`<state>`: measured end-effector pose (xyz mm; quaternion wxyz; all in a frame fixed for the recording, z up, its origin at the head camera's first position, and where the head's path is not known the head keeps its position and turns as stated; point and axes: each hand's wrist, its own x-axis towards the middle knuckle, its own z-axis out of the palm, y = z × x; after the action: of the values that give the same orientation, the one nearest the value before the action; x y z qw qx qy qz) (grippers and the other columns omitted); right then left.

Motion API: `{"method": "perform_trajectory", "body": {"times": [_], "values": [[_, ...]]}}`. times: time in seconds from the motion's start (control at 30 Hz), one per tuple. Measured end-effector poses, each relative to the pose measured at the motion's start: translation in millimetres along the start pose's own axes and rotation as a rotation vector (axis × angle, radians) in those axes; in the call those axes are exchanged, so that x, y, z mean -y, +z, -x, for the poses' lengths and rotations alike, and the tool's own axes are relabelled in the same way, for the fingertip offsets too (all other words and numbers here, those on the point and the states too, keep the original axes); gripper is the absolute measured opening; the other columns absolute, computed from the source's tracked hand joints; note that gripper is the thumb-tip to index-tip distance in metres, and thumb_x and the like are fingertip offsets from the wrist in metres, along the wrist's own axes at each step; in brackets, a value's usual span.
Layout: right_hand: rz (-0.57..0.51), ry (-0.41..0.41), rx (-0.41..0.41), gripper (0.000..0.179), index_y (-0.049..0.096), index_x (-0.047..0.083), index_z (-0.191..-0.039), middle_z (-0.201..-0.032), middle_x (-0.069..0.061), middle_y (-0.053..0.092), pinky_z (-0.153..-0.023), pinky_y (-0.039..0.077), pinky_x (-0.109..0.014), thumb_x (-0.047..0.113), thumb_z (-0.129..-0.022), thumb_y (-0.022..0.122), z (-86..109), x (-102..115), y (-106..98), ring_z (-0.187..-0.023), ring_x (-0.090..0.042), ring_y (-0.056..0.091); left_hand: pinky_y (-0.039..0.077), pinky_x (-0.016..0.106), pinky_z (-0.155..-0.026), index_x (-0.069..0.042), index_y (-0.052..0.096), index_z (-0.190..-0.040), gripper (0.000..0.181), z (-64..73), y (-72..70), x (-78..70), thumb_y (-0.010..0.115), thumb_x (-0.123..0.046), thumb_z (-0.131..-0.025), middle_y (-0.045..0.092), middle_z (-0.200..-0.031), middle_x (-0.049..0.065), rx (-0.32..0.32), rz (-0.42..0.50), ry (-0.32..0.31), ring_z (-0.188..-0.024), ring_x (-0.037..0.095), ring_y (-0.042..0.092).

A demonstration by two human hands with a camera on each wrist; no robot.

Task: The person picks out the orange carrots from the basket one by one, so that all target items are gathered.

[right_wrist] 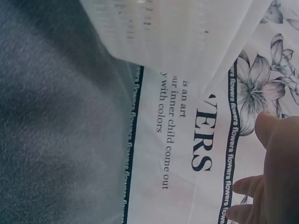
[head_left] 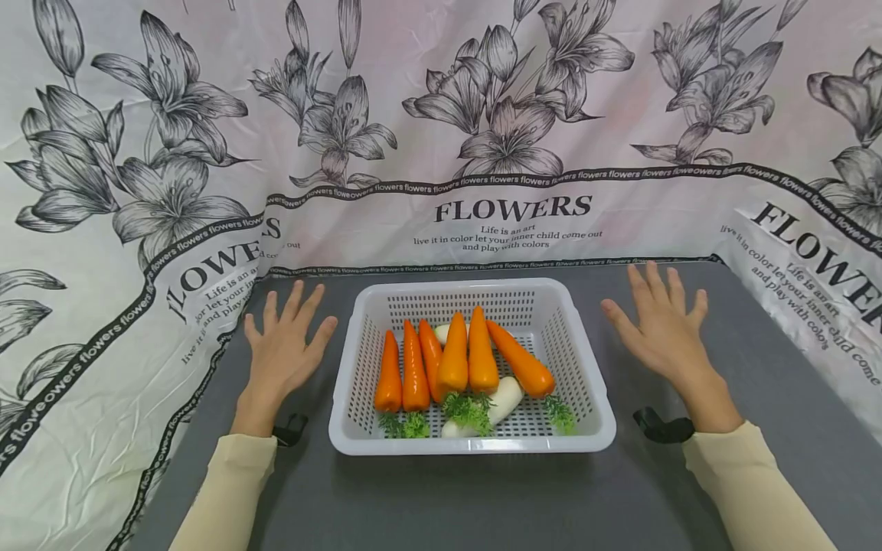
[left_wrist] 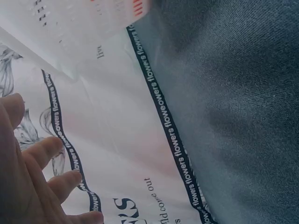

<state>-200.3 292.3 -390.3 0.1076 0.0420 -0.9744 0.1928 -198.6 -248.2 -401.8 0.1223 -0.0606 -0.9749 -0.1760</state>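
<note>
Between the two hands stands a white perforated plastic basket (head_left: 599,442) on a grey surface. Several orange carrots (head_left: 415,371) lie in it side by side, their green leafy tops (head_left: 468,413) toward the near wall. Beneath them a white radish-shaped vegetable (head_left: 506,399) shows, partly covered. My left hand (head_left: 284,348) is left of the basket, fingers spread and holding nothing. To the basket's right, my right hand (head_left: 661,333) is spread the same way, also with nothing in it. Both wrist views show the basket's outer wall (left_wrist: 107,28) apart from the fingers.
A white cloth (head_left: 344,229) with printed lilies and lettering hangs behind and along both sides of the grey tabletop (head_left: 468,505). Dark straps (head_left: 661,425) sit at the wrists, by the cream sleeves (head_left: 758,486).
</note>
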Motion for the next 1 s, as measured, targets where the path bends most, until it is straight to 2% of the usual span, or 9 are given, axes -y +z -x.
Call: {"method": "perform_trajectory", "body": {"times": [0.13,0.3,0.43,0.6,0.8,1.0], "values": [[-0.082,-0.058,0.01,0.08,0.017,0.008,-0.163,-0.169,-0.027,0.007,-0.112,-0.012,-0.078,0.056,-0.105,0.04,-1.0,4.7,-2.2,-0.155,-0.051,-0.004,-0.003,0.083,-0.11,-0.026,0.028,-0.162,0.068,0.7,0.7,-2.3,0.035,-0.061,-0.104,0.016,-0.171,0.014,-0.013,0.009,0.011,-0.154,0.054,0.003],[-0.167,-0.141,0.027,0.075,0.021,0.007,-0.163,-0.169,-0.025,0.012,-0.112,-0.002,-0.08,0.047,-0.105,0.047,-0.7,11.7,-3.7,-0.155,-0.05,0.005,0.0,0.082,-0.111,-0.026,0.032,-0.161,0.068,1.0,3.3,-7.0,0.037,-0.061,-0.103,0.02,-0.171,0.014,-0.01,0.029,0.024,-0.154,0.054,0.007],[-0.201,-0.173,0.046,0.073,0.023,0.007,-0.162,-0.168,-0.025,0.02,-0.109,0.008,-0.081,0.042,-0.105,0.051,0.5,18.6,-7.8,-0.152,-0.052,0.015,0.001,0.081,-0.113,-0.028,0.033,-0.161,0.068,1.2,5.7,-9.7,0.04,-0.062,-0.102,0.02,-0.171,0.012,0.03,0.061,0.042,-0.155,0.052,0.007],[-0.247,-0.148,0.134,0.074,0.023,0.012,-0.163,-0.167,-0.023,0.025,-0.112,0.018,-0.078,0.043,-0.104,0.053,1.8,30.8,-15.3,-0.15,-0.051,0.023,0.004,0.078,-0.115,-0.031,0.032,-0.16,0.064,1.7,11.4,-7.7,0.044,-0.057,-0.103,0.016,-0.172,0.005,0.113,0.157,0.111,-0.157,0.046,0.005],[-0.219,-0.162,0.238,0.077,0.024,0.012,-0.163,-0.166,-0.02,0.029,-0.115,0.027,-0.072,0.048,-0.103,0.054,2.6,49.7,-20.5,-0.15,-0.047,0.029,0.011,0.081,-0.112,-0.032,0.039,-0.158,0.057,3.5,19.0,-6.5,0.05,-0.046,-0.104,0.022,-0.171,0.001,0.151,0.296,0.194,-0.158,0.042,0.01],[-0.203,-0.259,0.296,0.071,0.037,0.005,-0.157,-0.156,-0.02,0.046,-0.103,0.047,-0.065,0.046,-0.103,0.056,2.5,65.1,-18.7,-0.139,-0.043,0.047,0.012,0.081,-0.113,-0.028,0.046,-0.154,0.055,5.9,24.3,-6.7,0.056,-0.04,-0.102,0.026,-0.17,0.0,0.172,0.373,0.237,-0.157,0.042,0.013]]}}
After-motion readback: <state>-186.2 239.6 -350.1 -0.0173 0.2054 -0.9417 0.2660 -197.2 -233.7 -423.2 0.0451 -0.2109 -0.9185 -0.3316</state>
